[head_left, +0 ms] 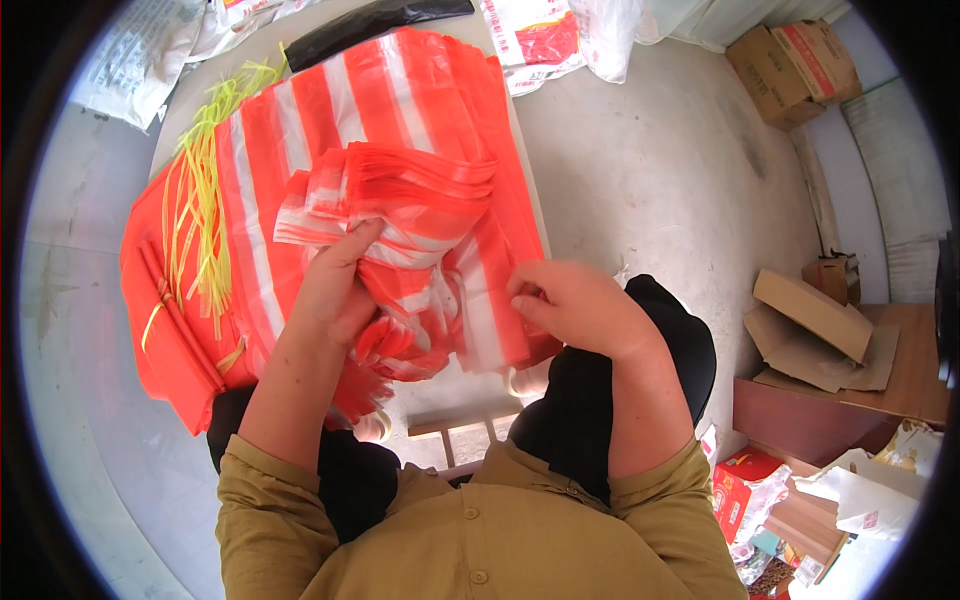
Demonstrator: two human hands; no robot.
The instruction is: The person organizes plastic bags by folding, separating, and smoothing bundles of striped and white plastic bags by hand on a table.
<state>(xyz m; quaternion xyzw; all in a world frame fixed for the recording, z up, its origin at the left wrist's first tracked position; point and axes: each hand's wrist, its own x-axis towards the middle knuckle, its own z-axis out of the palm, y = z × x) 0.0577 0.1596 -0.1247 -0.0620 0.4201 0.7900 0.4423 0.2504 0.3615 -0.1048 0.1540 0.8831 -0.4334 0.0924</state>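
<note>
My left hand [343, 283] is closed round a bunched bundle of red-and-white striped plastic bags [425, 195], its thumb across the front. The bundle's layered edges fan out above the thumb, and its gathered lower part hangs beside the wrist. Beneath it lies a wide stack of the same striped bags [300, 115] on a table. To the right, my right hand [585, 308] hovers by the stack's near right edge, apart from the bundle. Its fingers are curled in; whatever may be between them is hidden.
Yellow-green ties [200, 225] drape over the left of the stack, beside a tied roll of red plastic [180, 315]. A black plastic roll [380, 28] lies at the table's far edge. Cardboard boxes [795, 75] stand far right; an opened carton [820, 335] sits nearer on the right.
</note>
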